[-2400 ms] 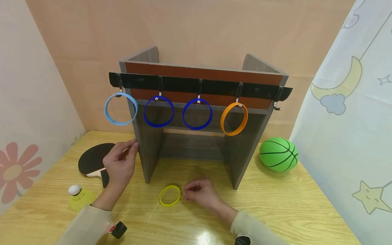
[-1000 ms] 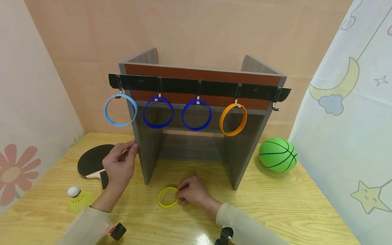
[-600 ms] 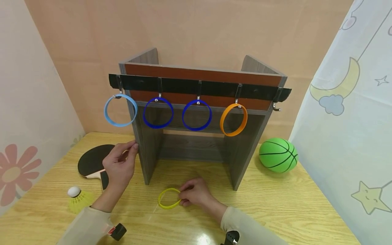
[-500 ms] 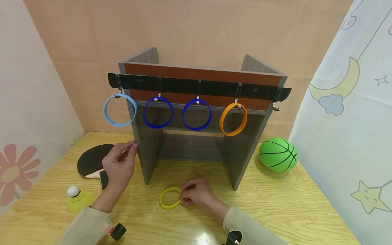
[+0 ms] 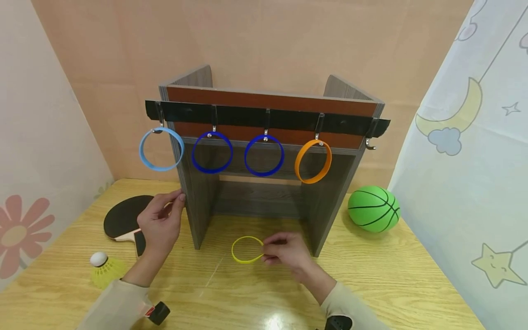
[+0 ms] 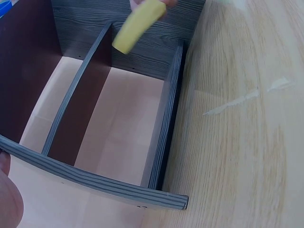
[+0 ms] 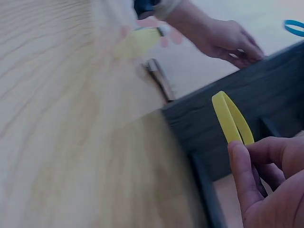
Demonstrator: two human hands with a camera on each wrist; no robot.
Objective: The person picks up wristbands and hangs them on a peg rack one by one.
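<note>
My right hand (image 5: 288, 252) pinches a yellow wristband (image 5: 245, 262) between thumb and fingers, in front of a grey wooden shelf unit (image 5: 193, 220). In the right wrist view the wristband (image 7: 225, 116) stands up from the fingertips, and the left wrist view shows it blurred above the tabletop. My left hand (image 5: 161, 224) grips the front edge of the unit's left panel with thumb and fingertips. Along a black strip (image 5: 243, 112) hang a light blue wristband (image 5: 161, 168), two dark blue wristbands (image 5: 212, 171) and an orange wristband (image 5: 315, 181), each on a metal hook.
At the strip's right end is another hook (image 5: 372, 147). A green ball (image 5: 373, 209) sits right of the unit. To the left lie a black table tennis bat (image 5: 125, 215) and a yellow shuttlecock (image 5: 108, 272). Printed cloths surround the wooden table (image 5: 392, 284).
My right hand first reached the yellow wristband on the table, then took hold of it. It has since moved right and away from me with it. My left hand stays on the panel.
</note>
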